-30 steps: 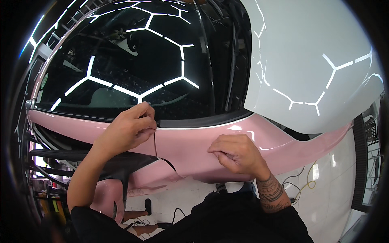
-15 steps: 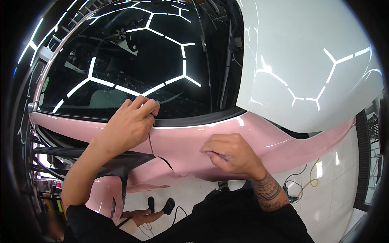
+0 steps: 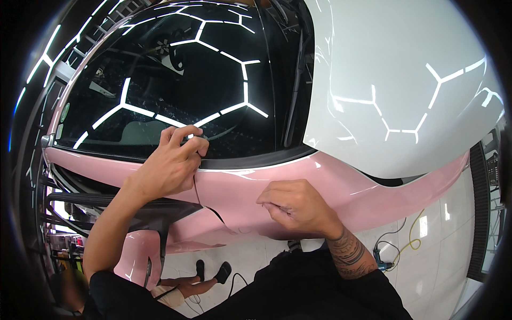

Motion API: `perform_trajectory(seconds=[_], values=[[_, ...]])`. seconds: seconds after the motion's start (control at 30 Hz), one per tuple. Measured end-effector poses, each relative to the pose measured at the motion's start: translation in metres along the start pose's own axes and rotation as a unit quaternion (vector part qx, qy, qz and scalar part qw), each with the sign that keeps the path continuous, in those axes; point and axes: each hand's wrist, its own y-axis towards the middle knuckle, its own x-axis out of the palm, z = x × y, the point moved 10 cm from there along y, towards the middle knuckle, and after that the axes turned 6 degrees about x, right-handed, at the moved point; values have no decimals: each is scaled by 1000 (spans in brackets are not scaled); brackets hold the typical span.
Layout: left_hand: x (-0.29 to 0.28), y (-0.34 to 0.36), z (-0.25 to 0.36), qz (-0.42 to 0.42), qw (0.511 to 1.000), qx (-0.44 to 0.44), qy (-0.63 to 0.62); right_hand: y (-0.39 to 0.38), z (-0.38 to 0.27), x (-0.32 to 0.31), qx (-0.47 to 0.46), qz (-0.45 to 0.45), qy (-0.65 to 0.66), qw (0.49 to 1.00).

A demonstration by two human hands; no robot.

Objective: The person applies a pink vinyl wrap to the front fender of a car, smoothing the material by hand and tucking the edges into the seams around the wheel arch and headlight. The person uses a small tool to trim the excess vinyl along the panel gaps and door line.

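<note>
Dark windshield above me reflects white hexagon ceiling lights. White hood to my right, a wiper along its edge. On the white tiled floor: yellow cable, black cable, and another person's black-shoed feet.

A: Any labels on the windshield?
B: 1 small round green sticker, at the windshield's left edge, inside the glass.
A: Packages, screens, signs?
B: None visible.

Windscreen: 11 o'clock, behind film panel.
Bonnet: 2 o'clock.
Floor: 5 o'clock, below panel.
</note>
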Motion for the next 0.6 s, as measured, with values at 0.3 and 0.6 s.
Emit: perform_trajectory(seconds=[0.3,0.6], values=[[2,-52,-36,123,919,-240,-286,-1,-4,-3,-18,25,-12,999],[-5,-55,-12,219,939,-203,-168,-1,-1,-1,2,7,1,1000]])
